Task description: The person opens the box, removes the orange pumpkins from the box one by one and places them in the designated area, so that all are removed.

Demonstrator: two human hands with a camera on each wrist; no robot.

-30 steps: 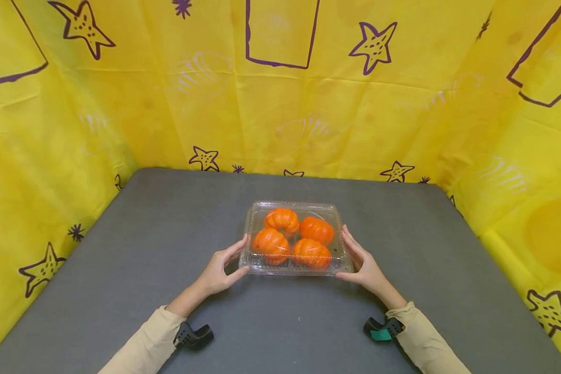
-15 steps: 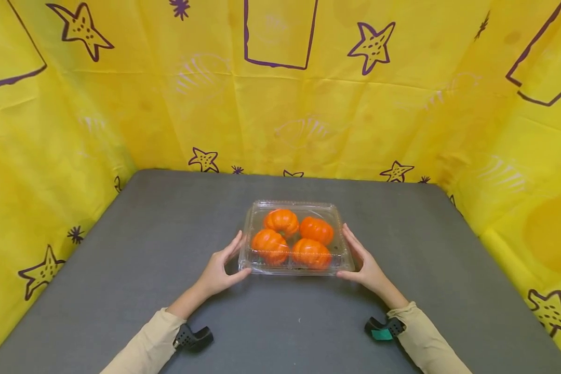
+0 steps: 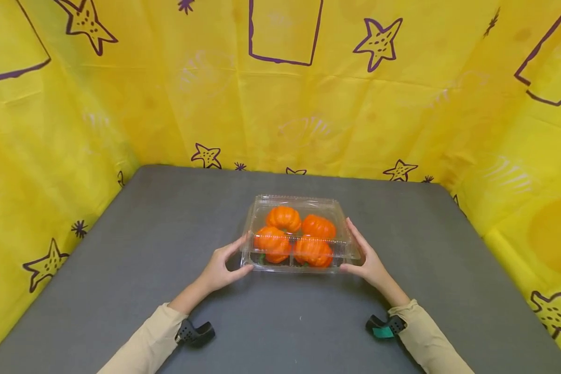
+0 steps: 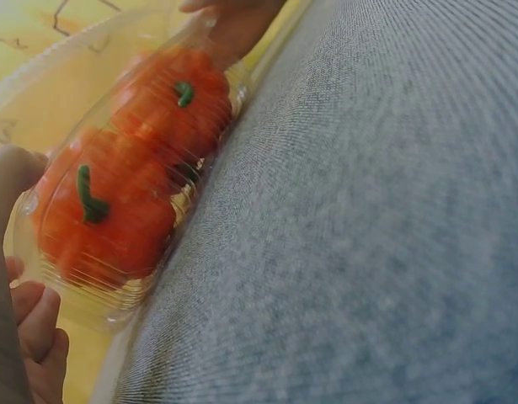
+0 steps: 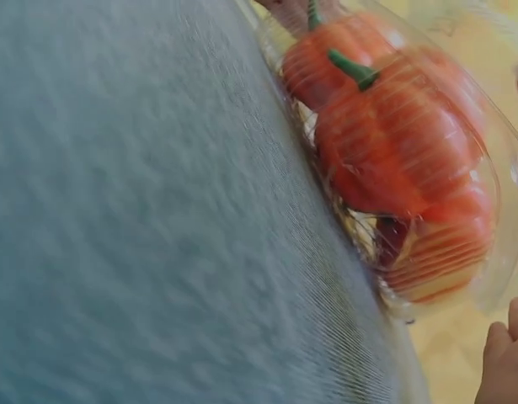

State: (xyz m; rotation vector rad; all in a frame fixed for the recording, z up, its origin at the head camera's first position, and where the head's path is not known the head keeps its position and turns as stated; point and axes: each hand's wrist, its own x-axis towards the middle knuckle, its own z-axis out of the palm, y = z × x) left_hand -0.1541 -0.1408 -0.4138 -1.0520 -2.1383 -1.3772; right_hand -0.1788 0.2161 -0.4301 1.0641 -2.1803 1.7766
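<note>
A clear plastic clamshell container (image 3: 294,201) stands at mid-table with several orange toy pumpkins (image 3: 314,251) inside. My left hand (image 3: 216,269) holds its left side, thumb at the front corner and fingers along the side. On the opposite side my right hand (image 3: 370,264) holds it the same way. The lid's front edge appears lifted above the front of the base. Green stems face forward on the pumpkins (image 4: 107,210) in the left wrist view. The right wrist view shows the front pumpkins (image 5: 393,143) through the clear plastic. Some fingers are hidden behind the container.
A dark grey table (image 3: 280,327) spreads around the container. Behind and at both sides hangs a yellow cloth (image 3: 280,104) with starfish drawings. Black wrist mounts (image 3: 195,334) sit at both cuffs.
The lid's front edge has risen in the head view, showing more of the front pumpkins' lower faces. Both hands stay at the container's sides, with slight shifts of the fingers.
</note>
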